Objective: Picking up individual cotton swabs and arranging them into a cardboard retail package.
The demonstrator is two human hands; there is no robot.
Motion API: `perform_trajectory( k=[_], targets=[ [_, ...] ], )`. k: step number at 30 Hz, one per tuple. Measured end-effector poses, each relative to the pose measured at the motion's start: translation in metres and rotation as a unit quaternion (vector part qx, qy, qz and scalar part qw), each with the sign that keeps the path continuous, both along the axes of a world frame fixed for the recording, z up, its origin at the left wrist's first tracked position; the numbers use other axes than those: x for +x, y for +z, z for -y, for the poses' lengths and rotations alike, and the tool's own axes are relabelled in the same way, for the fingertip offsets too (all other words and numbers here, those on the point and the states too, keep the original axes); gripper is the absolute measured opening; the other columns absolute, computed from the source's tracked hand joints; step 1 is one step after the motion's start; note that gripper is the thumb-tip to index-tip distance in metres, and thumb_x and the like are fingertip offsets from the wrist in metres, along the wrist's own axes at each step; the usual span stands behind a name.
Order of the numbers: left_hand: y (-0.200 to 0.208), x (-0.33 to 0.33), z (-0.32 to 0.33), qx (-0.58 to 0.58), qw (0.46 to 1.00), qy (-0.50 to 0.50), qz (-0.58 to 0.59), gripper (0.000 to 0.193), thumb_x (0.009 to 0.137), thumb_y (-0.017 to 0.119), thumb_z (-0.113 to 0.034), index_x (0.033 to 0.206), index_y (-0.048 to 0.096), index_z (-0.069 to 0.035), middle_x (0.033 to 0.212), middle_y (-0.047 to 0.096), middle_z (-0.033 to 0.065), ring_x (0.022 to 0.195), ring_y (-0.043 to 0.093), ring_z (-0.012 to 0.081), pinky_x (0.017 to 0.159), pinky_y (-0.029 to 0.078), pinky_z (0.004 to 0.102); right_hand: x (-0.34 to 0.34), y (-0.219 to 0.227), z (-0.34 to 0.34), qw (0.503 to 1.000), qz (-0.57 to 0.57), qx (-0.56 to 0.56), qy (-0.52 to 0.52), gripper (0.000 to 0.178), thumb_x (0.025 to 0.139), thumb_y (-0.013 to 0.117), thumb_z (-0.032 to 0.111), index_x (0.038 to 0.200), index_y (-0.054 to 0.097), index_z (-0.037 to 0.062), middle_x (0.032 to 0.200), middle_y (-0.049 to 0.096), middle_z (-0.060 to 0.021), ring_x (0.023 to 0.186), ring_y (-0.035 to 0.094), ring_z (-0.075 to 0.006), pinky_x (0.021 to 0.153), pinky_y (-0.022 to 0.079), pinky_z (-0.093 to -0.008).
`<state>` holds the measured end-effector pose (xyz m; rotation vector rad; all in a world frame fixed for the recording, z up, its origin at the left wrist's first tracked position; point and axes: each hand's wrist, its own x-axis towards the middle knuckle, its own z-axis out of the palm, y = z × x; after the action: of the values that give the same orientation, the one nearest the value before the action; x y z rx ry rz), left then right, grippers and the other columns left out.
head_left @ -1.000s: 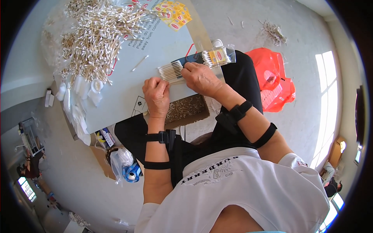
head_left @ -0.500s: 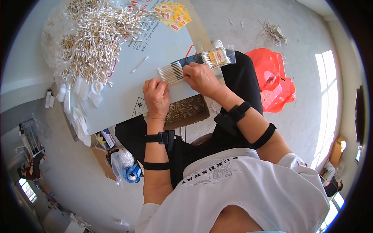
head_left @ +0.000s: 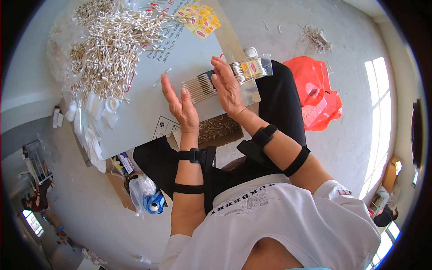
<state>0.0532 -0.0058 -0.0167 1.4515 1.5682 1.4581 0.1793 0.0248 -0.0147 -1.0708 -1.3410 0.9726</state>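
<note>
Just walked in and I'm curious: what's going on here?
Someone's open left hand and right hand flank a neat row of cotton swabs on the table; neither hand grips anything. A packet of swabs lies beyond the right hand, and a loose heap of swabs sits at the table's far left.

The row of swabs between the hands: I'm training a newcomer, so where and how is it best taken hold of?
Probably by both ends at once: left hand from the left, right hand from the right, pressing gently inward. The row of swabs lies flat, sticks side by side and running roughly left to right, so their ends face the open hands.
</note>
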Motion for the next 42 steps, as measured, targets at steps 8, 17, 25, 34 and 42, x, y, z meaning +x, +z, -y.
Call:
perform_trajectory(
  k=[8, 17, 25, 34, 42],
  targets=[
    [-0.01, 0.008, -0.011, 0.0, 0.99, 0.029, 0.14, 0.055, 0.103, 0.044, -0.029, 0.147, 0.031, 0.001, 0.152, 0.032, 0.0171, 0.142, 0.029, 0.0285, 0.116, 0.023, 0.0406, -0.012, -0.011, -0.005, 0.999, -0.012, -0.014, 0.044, 0.035, 0.097, 0.048, 0.004, 0.132, 0.049, -0.001, 0.141, 0.045, -0.0188, 0.13, 0.046, -0.0315, 0.107, 0.036, -0.0347],
    [0.01, -0.008, 0.014, -0.102, 0.876, -0.088, -0.464, 0.068, 0.096, 0.053, -0.039, 0.15, 0.03, -0.005, 0.157, 0.024, 0.0167, 0.147, 0.02, 0.0332, 0.118, 0.014, 0.0523, 0.033, 0.007, -0.004, 0.868, 0.437, 0.157, 0.176, 0.052, 0.086, 0.059, 0.01, 0.136, 0.048, 0.0036, 0.148, 0.042, -0.0115, 0.136, 0.041, -0.0282, 0.114, 0.03, -0.044],
    [0.007, -0.005, 0.018, -0.141, 0.851, -0.101, -0.495, 0.074, 0.093, 0.054, -0.045, 0.151, 0.028, -0.006, 0.158, 0.023, 0.0141, 0.148, 0.018, 0.0286, 0.119, 0.013, 0.0514, 0.033, -0.006, 0.0, 0.856, 0.45, 0.195, 0.165, 0.053, 0.083, 0.056, 0.011, 0.135, 0.051, 0.0024, 0.143, 0.047, -0.0131, 0.135, 0.042, -0.0295, 0.113, 0.033, -0.044],
    [0.009, -0.003, 0.017, -0.142, 0.852, -0.106, -0.493, 0.076, 0.093, 0.056, -0.042, 0.151, 0.026, -0.004, 0.159, 0.022, 0.0145, 0.148, 0.017, 0.0286, 0.119, 0.011, 0.0509, 0.035, -0.007, 0.0, 0.878, 0.407, 0.214, 0.132, 0.043, 0.077, 0.058, 0.009, 0.119, 0.062, 0.0009, 0.132, 0.056, -0.0128, 0.129, 0.048, -0.0291, 0.106, 0.043, -0.04],
    [0.005, 0.004, 0.017, -0.152, 0.856, -0.112, -0.482, 0.075, 0.096, 0.049, -0.043, 0.153, 0.019, -0.006, 0.16, 0.017, 0.0148, 0.149, 0.013, 0.0297, 0.119, 0.008, 0.051, 0.089, 0.028, -0.012, 0.824, 0.556, 0.108, -0.029, 0.051, 0.093, 0.056, 0.025, 0.141, 0.046, 0.015, 0.152, 0.037, -0.009, 0.142, 0.031, -0.0276, 0.117, 0.017, -0.0487]
  ],
)
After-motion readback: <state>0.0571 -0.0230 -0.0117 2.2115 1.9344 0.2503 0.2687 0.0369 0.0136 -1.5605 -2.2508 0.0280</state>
